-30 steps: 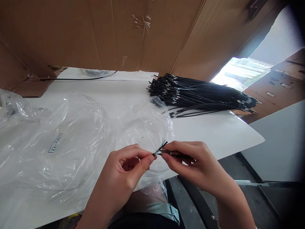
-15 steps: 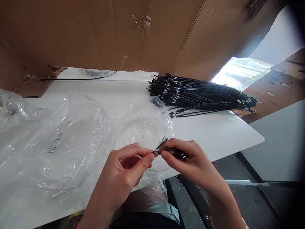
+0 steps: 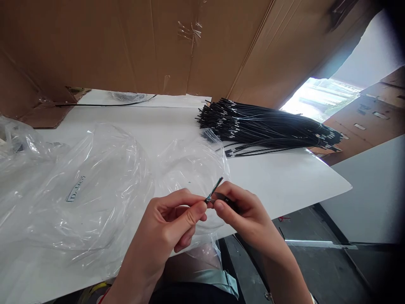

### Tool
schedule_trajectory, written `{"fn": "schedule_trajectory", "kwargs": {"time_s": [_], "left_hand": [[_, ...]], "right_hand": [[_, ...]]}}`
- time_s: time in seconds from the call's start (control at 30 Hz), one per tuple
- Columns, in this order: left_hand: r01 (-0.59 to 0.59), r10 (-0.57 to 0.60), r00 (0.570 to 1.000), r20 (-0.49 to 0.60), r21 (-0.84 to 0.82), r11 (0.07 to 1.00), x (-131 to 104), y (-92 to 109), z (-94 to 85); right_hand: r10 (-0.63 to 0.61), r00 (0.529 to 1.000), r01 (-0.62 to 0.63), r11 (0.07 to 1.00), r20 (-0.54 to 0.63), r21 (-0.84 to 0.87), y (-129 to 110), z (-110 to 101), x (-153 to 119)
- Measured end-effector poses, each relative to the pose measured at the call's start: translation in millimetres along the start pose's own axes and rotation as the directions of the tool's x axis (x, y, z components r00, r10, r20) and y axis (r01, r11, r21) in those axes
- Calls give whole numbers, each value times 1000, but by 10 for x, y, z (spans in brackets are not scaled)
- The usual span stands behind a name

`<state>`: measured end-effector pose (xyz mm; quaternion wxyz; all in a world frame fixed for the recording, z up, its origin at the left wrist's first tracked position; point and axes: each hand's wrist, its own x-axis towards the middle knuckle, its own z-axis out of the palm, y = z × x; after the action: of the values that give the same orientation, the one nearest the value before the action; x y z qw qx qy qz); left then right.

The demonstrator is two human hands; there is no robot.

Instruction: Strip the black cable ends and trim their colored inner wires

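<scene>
My left hand [image 3: 177,219] is closed, its thumb and forefinger pinching the end of a thin black cable. From that end a tight bundle of fine wires [image 3: 216,187], some bluish green, sticks up and to the right. My right hand [image 3: 245,211] is wrapped around a slim dark hand tool [image 3: 228,200] with a flat, narrow tip; the fingers cover most of it, so its exact kind does not show. That tip points left and meets the base of the wires, right beside my left fingertips.
Clear plastic bags [image 3: 104,190] spread over the left and middle of the white table [image 3: 272,177]. A large pile of black cables [image 3: 265,124] lies at the back right. Behind stands a cardboard wall [image 3: 126,46]. One loose black cable [image 3: 104,104] lies at the back left.
The wires were fanned apart and now stand together in a narrow bundle. My right hand has turned slightly, hiding more of the tool's slotted handle. My left hand has shifted slightly right.
</scene>
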<state>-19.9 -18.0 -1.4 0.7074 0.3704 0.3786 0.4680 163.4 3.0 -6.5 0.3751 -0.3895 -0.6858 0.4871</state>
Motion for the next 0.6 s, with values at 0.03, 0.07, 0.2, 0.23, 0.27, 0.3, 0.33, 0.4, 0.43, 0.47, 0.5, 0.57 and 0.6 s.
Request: {"fn": "schedule_trajectory", "kwargs": {"time_s": [0.03, 0.07, 0.2, 0.23, 0.27, 0.3, 0.33, 0.4, 0.43, 0.47, 0.5, 0.57, 0.6], "left_hand": [[0, 0, 1000, 12, -20, 1000, 0, 4, 6], [5, -4, 1000, 21, -36, 999, -1, 7, 11], [24, -22, 999, 29, -79, 997, -5, 20, 15], [35, -32, 999, 31, -90, 995, -5, 20, 14], [46, -43, 999, 33, -105, 993, -3, 18, 14], [57, -52, 998, 39, -129, 990, 0, 14, 14], [65, -59, 997, 38, -158, 985, 4, 7, 17], [61, -61, 998, 8, -202, 977, 16, -10, 27], [52, -58, 998, -22, -212, 976, 22, -18, 34], [42, -55, 997, -57, -213, 976, 26, -25, 42], [34, -54, 994, -92, -208, 978, 27, -31, 49], [29, -57, 989, -137, -196, 980, 23, -32, 61], [29, -59, 987, -151, -191, 981, 19, -27, 65]], "right_hand": [[11, 1000, -11, 999, 8, 30, 5, 8, -1], [20, 1000, -21, 998, 17, 62, 10, 15, -2], [35, 998, -45, 983, 60, 176, 12, 35, -1], [34, 997, -48, 979, 70, 197, 10, 38, 2], [32, 997, -48, 975, 77, 217, 6, 43, 5], [27, 996, -46, 971, 80, 234, 2, 49, 8], [22, 997, -40, 969, 77, 242, -3, 57, 12], [20, 999, -25, 977, 29, 211, -16, 83, 19], [22, 1000, -20, 986, -13, 166, -24, 100, 21], [19, 998, -12, 995, -66, 103, -32, 119, 22], [4, 993, -1, 1000, -121, 29, -39, 139, 20], [-84, 974, 56, 989, -210, -138, -52, 169, 9], [-155, 959, 100, 968, -237, -230, -59, 177, 0]]}}
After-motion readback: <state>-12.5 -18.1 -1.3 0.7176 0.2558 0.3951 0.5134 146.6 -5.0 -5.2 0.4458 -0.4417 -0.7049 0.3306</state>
